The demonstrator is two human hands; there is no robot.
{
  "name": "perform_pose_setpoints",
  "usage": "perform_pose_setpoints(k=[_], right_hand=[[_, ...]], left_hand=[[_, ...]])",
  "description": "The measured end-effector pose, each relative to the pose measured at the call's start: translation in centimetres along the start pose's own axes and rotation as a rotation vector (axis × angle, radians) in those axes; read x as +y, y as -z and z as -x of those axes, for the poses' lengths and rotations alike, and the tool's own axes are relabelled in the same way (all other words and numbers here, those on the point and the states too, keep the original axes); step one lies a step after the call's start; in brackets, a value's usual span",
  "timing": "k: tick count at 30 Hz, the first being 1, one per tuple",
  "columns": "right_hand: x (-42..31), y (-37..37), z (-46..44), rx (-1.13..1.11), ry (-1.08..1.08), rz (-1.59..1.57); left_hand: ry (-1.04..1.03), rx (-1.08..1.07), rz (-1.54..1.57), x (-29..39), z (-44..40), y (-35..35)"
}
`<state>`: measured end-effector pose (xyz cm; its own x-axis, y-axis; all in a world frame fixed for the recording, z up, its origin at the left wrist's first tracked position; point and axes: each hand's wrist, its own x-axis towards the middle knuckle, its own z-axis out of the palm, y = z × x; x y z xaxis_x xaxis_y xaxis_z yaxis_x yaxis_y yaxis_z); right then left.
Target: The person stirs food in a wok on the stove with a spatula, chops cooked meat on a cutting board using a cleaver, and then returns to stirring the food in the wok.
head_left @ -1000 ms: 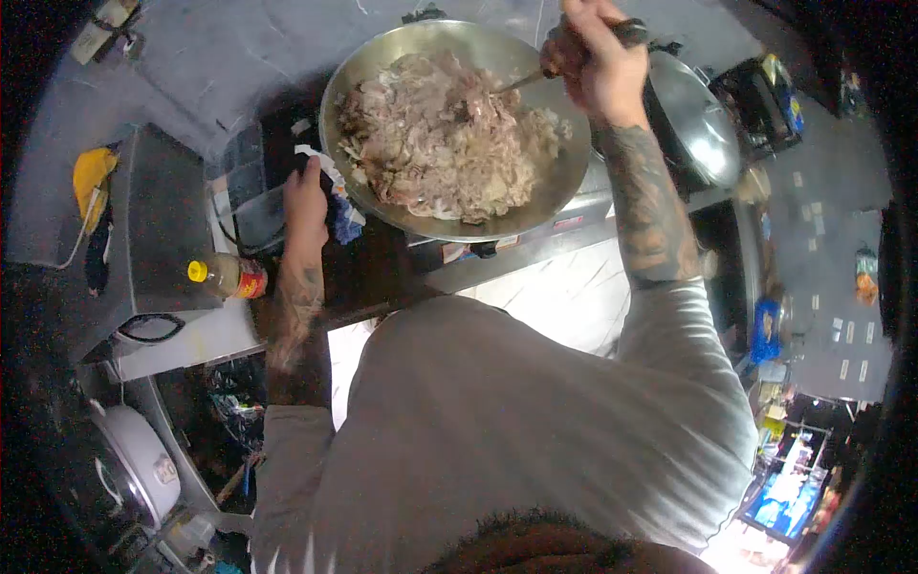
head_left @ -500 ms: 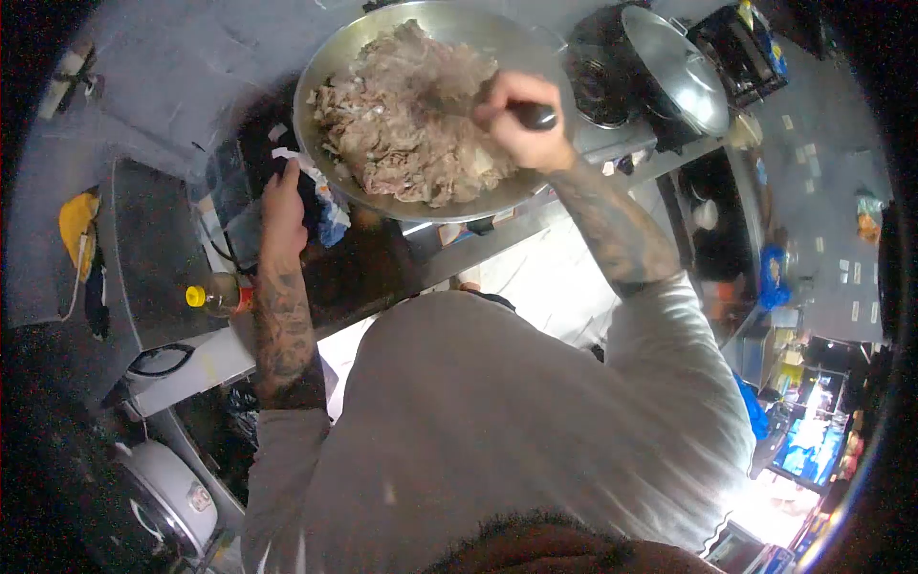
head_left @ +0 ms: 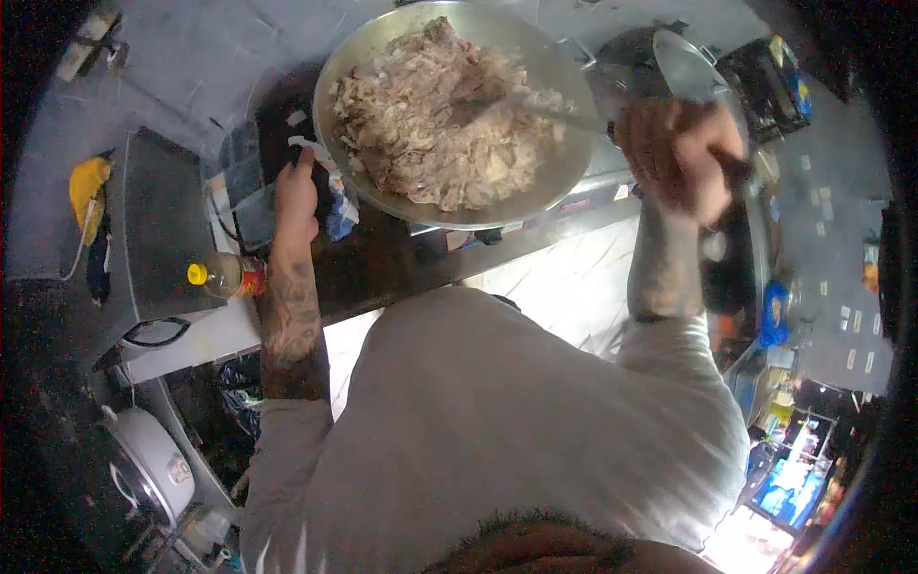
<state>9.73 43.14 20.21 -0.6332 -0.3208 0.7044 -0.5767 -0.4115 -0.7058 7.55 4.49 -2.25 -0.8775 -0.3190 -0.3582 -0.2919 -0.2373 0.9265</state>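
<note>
Nearest the viewer, the dark bench point(head_left: 373, 266) is running across the lower left, with a yellow-capped bottle point(head_left: 222, 275) sitting close by the left forearm. Farther out, the left hand point(head_left: 298, 199) is clasping a bunched blue-and-white cloth point(head_left: 341, 210) at the left side of a wide metal pan point(head_left: 566, 159); whether a handle is lying inside the cloth cannot be told. The right hand point(head_left: 684, 158), blurred, is wrapping around the grip end of a utensil point(head_left: 579, 119), whose shaft is slanting over the right rim into the food.

The pan is occupying the area ahead of the body, its support mostly hidden. It is probably weighing a good deal under this load, its wall being stiff, likely hot, and best held through cloth at a handle; a bare loop handle point(head_left: 587, 53) is projecting at the far right. The food point(head_left: 421, 139), apparently shredded meat, is forming a soft, moist, loose heap, presumably dragging on the stiff utensil, for which a full-fist hold is suiting well. Farthest right, a second metal vessel point(head_left: 679, 62) is standing beyond the right hand.
</note>
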Motion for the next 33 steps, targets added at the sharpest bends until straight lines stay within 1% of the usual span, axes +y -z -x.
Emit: perform_pose_setpoints(k=[2,4,5,6,7,8,9,11,12,13,15,16,17,18,19,21,22,23,25,26,27,28,31,32,33], right_hand=[[0.0,-0.6,1.9,-0.041,-0.009,-0.013],[2.8,-1.9,5.1,0.110,-0.012,0.250],[4.2,-1.7,5.5,-0.059,0.091,0.625],[5.5,-2.5,6.0,-0.120,0.065,0.624],[7.7,-1.7,6.8,-0.311,-0.009,0.527],[10.7,-1.7,7.9,-0.305,0.036,0.419],[11.0,-1.3,7.5,-0.353,0.065,0.459],[9.4,1.2,5.9,-0.386,-0.045,0.458],[9.0,3.0,5.7,-0.278,-0.149,0.386],[8.8,4.2,4.7,-0.098,-0.166,0.310],[8.4,6.5,2.7,0.266,-0.146,0.135],[6.8,6.8,0.7,0.411,-0.197,0.030],[6.0,7.6,-0.7,0.337,-0.142,-0.104],[4.7,7.7,-1.9,0.386,-0.138,-0.133],[4.0,8.2,-2.3,0.271,-0.104,-0.188],[3.2,7.7,-2.3,0.089,-0.055,-0.276],[3.1,6.9,-1.6,0.132,-0.024,-0.203],[4.4,6.7,-0.4,0.209,-0.016,-0.155],[8.3,7.3,1.6,0.301,-0.062,-0.052],[10.8,8.0,2.5,0.260,-0.084,0.105],[12.4,8.3,3.0,0.220,-0.104,0.263],[12.2,7.5,2.4,0.151,-0.155,0.004],[8.3,6.9,-0.4,0.186,-0.156,0.038],[7.2,6.7,-1.6,0.256,-0.121,-0.023],[6.0,7.6,-3.1,0.203,-0.087,-0.061]], left_hand=[[0.026,-0.013,0.035,-0.3,-0.3,0.1],[0.048,-0.027,0.072,-0.4,-0.6,0.4],[0.026,-0.025,0.008,-0.3,-0.6,0.5],[0.002,-0.020,-0.057,-0.3,-0.5,0.6],[0.000,-0.013,-0.062,-0.1,-0.3,0.6],[-0.002,0.035,-0.104,0.3,-0.1,0.4],[-0.005,0.084,-0.142,0.7,0.1,0.1],[0.016,0.099,-0.165,1.8,1.1,-0.3],[0.036,0.108,-0.185,2.2,1.4,-0.6],[0.031,0.114,-0.181,2.3,1.5,-0.8],[-0.017,0.033,-0.070,2.6,1.6,-1.1],[-0.023,0.042,-0.067,2.0,1.0,-0.8],[-0.017,0.102,-0.073,0.8,0.0,-0.5],[-0.010,0.162,-0.082,0.4,-0.5,-0.2],[-0.022,0.171,-0.080,1.1,-0.2,-0.4],[-0.021,0.257,-0.213,2.2,1.1,-1.6],[-0.070,0.258,-0.190,1.9,0.9,-1.6],[-0.074,0.264,-0.186,2.4,0.9,-1.6],[-0.202,0.256,-0.315,2.2,1.6,-1.5],[-0.193,0.259,-0.315,1.6,1.2,-1.1],[-0.237,0.254,-0.384,1.1,0.4,-0.3],[-0.285,0.246,-0.452,0.8,-0.1,0.1],[-0.303,0.268,-0.518,1.5,0.4,-0.2],[-0.304,0.270,-0.513,1.7,0.6,-0.4],[-0.333,0.293,-0.546,1.9,0.9,-0.5]])
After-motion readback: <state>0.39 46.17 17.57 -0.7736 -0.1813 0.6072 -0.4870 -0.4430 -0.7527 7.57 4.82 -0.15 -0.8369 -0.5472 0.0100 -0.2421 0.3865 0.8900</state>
